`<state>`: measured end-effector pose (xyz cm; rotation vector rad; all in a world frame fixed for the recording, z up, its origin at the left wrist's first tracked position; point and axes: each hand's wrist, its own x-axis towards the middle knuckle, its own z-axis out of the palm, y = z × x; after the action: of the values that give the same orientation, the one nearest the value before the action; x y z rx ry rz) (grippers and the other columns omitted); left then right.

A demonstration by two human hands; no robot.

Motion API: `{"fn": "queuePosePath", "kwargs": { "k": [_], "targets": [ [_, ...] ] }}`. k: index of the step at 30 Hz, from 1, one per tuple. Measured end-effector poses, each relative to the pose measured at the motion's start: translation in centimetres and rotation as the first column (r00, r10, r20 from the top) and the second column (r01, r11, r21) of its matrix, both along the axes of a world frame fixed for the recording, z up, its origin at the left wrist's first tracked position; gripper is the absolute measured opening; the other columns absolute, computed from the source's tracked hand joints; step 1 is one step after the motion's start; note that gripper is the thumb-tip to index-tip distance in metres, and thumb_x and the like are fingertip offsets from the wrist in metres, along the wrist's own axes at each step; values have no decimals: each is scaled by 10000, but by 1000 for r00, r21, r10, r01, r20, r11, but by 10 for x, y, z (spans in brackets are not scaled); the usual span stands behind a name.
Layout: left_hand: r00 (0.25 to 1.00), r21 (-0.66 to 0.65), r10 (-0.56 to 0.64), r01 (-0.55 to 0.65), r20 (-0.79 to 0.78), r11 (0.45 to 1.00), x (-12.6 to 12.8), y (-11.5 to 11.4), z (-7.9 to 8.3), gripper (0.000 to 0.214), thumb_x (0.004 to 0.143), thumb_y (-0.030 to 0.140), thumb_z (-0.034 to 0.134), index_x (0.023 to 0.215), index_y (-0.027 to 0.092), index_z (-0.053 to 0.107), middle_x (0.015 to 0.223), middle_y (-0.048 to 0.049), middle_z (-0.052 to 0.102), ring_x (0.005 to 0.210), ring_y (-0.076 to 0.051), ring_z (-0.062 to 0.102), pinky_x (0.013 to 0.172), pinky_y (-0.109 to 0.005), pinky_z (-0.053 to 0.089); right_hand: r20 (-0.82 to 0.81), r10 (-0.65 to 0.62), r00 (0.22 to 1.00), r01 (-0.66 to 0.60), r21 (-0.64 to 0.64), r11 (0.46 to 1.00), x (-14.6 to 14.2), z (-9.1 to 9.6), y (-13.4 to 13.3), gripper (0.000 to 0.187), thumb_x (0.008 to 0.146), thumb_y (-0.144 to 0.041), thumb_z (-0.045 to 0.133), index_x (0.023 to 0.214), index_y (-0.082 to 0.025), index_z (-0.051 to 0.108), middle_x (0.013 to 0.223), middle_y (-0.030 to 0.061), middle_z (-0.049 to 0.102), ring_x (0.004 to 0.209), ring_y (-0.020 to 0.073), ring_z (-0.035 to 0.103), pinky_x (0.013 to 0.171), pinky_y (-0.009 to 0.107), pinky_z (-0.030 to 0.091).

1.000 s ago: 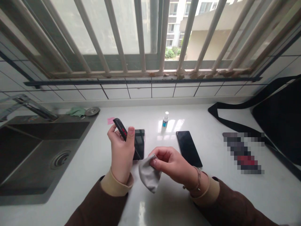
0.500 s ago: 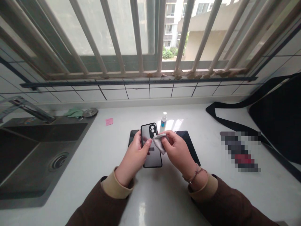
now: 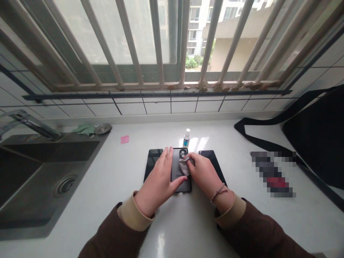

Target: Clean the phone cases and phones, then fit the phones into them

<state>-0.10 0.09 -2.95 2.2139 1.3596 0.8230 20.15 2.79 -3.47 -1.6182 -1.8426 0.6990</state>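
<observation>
A phone case (image 3: 176,166) with a black frame, a greyish back and a camera cutout at its top lies on the white counter. My left hand (image 3: 158,175) rests along its left side, fingers stretched out and thumb across the lower back. Between the fingers of my right hand (image 3: 201,168) is a bunched grey cloth (image 3: 184,167), pressed to the case just below the camera cutout. A dark glossy flat device (image 3: 153,157) lies partly under my left hand. Another dark flat device (image 3: 212,159) is partly hidden by my right hand.
Behind the case stands a small white spray bottle (image 3: 186,138). A pink slip of paper (image 3: 124,139) lies to its left. The steel sink (image 3: 29,172) with its faucet (image 3: 34,123) fills the left side. A black bag (image 3: 314,132) with a strap sits on the right.
The phone case has gone from being held up, tilted, to lying on the counter slightly further right. My left hand has let go of its grip and flattened; the cloth stays in my right hand.
</observation>
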Motion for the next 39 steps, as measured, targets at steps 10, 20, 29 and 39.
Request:
{"fn": "queuePosePath", "kwargs": {
  "k": [10,20,29,39],
  "targets": [
    [951,-75,-189,176,-245,982,5,-9,3,1015,830,393,912,1678,198,390,1679,-269,466,1577,-452,436,1289,-680,363,236,34,971,-51,69,996,0,3,-2,286,1078,-147,513,1149,-203,784,1123,109,842,1028,270,785,883,331,520],
    [937,0,-135,143,-323,990,7,-9,-2,991,839,470,902,1657,214,405,1636,-256,513,1556,-468,453,1284,-743,301,118,-198,973,175,182,968,26,20,14,205,1083,-253,510,1094,-203,709,1022,110,806,946,278,747,806,340,478],
    [880,158,-209,300,-427,941,59,-21,9,882,919,652,765,1585,141,499,1629,-232,554,1604,-406,401,1345,-700,177,448,-375,812,365,112,924,52,17,35,247,1098,-202,416,1133,-156,656,1140,167,764,1084,300,716,894,364,474],
    [896,174,-197,285,-399,943,96,-17,-13,678,914,518,830,1405,99,622,1321,-233,758,1398,-404,630,1286,-701,330,503,-334,797,351,65,934,54,8,36,250,1076,-199,439,1121,-131,675,991,190,770,944,336,743,783,378,483]
  ]
}}
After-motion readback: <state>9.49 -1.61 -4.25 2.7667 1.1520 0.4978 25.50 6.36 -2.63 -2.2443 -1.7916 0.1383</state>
